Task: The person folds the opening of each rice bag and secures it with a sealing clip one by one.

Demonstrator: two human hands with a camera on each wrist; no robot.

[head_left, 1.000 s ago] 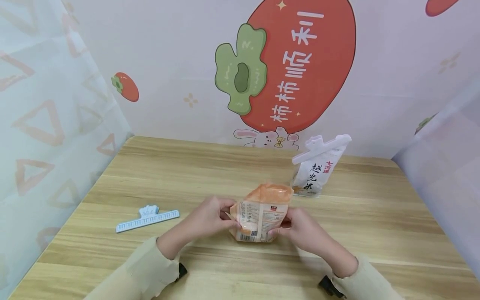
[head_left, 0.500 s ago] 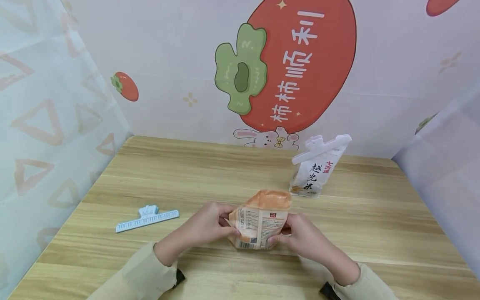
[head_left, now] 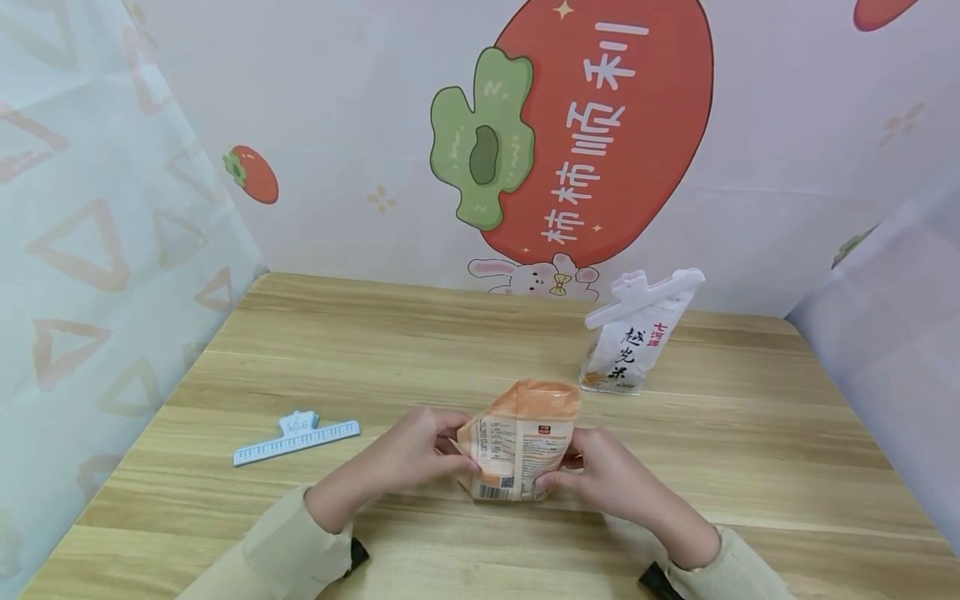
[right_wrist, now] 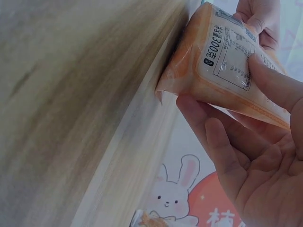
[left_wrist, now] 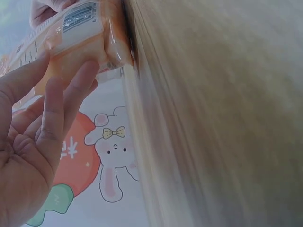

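Observation:
An orange-and-white plastic food packet (head_left: 517, 446), with a printed label and barcode, stands near the table's middle with its top folded over. My left hand (head_left: 416, 446) grips its left side, thumb in front and fingers behind. On the opposite side my right hand (head_left: 611, 475) holds it the same way. The left wrist view shows the left fingertips (left_wrist: 85, 75) against the packet's side. In the right wrist view, the right thumb (right_wrist: 274, 82) presses on the label while the fingers lie along the side. What is inside the packet cannot be seen.
A pale blue bag clip (head_left: 297, 435) lies on the wooden table (head_left: 375, 342) at the left. Behind and to the right stands a white rice bag (head_left: 630, 354) with a pale lilac clip (head_left: 641, 298) across its top. A printed backdrop (head_left: 360, 100) encloses the back and sides.
Both hands have brought the packet slightly nearer to me, away from the rice bag. Over the last half second it has barely moved. The blue clip and rice bag stay in place.

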